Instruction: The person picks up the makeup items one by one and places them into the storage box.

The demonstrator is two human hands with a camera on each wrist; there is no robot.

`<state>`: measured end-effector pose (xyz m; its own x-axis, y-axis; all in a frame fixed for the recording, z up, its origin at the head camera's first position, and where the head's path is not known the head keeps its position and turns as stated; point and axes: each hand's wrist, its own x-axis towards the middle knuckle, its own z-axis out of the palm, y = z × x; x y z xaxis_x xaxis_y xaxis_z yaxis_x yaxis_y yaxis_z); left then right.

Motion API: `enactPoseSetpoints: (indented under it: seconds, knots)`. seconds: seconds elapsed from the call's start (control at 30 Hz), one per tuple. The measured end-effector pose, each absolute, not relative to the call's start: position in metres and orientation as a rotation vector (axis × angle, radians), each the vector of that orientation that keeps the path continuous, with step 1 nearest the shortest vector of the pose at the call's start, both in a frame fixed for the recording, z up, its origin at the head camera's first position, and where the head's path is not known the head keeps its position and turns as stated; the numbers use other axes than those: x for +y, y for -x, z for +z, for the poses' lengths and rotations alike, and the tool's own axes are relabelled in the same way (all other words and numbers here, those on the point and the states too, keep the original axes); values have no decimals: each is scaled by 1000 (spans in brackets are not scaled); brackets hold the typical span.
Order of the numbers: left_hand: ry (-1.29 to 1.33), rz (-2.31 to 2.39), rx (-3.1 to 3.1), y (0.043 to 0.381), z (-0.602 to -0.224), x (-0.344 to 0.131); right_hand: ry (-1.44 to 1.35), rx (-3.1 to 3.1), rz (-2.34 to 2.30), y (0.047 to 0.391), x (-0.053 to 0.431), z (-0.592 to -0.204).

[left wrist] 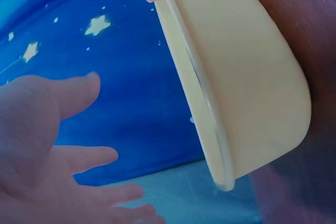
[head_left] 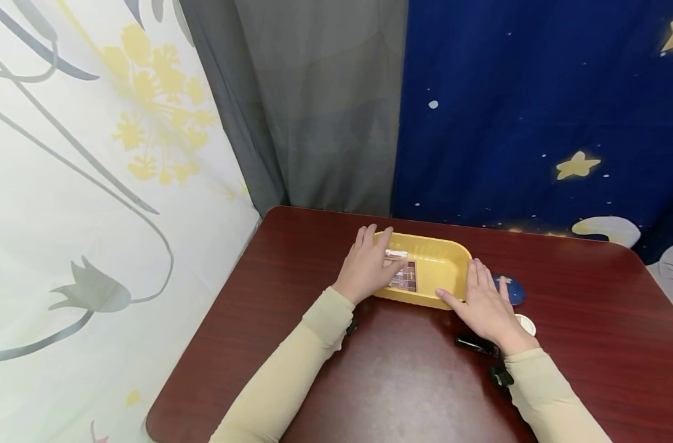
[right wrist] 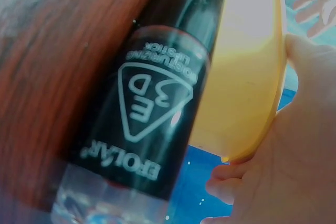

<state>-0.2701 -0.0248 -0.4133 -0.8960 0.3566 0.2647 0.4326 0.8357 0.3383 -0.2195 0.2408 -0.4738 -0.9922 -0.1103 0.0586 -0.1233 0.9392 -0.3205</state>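
Observation:
A yellow tray (head_left: 438, 271) stands on the table, with a flat brown plaid-patterned item (head_left: 407, 277) inside at its left end. Over that end is my left hand (head_left: 368, 261), fingers spread and partly covering the item; the left wrist view shows its fingers apart from the tray wall (left wrist: 252, 72). At the right end, my right hand (head_left: 487, 301) lays its thumb over the near rim, with nearly straight fingers along the outer side. Close by my right wrist lies a black lipstick tube (right wrist: 149, 98) with white lettering and a clear end.
Right of the tray lies a round blue object (head_left: 512, 291), partly behind my right hand. Nearer, a small round white object (head_left: 527, 325) shows beside the wrist. The dark red table (head_left: 403, 381) meets grey and blue curtains (head_left: 342, 123) at the back.

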Motion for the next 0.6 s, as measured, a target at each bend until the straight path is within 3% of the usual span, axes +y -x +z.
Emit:
enactPoseSetpoints:
  seconds: [0.6]
  knots:
    - [501,-702,-2958,259,-447,-27,-188,-3057,535,217,240,-471]
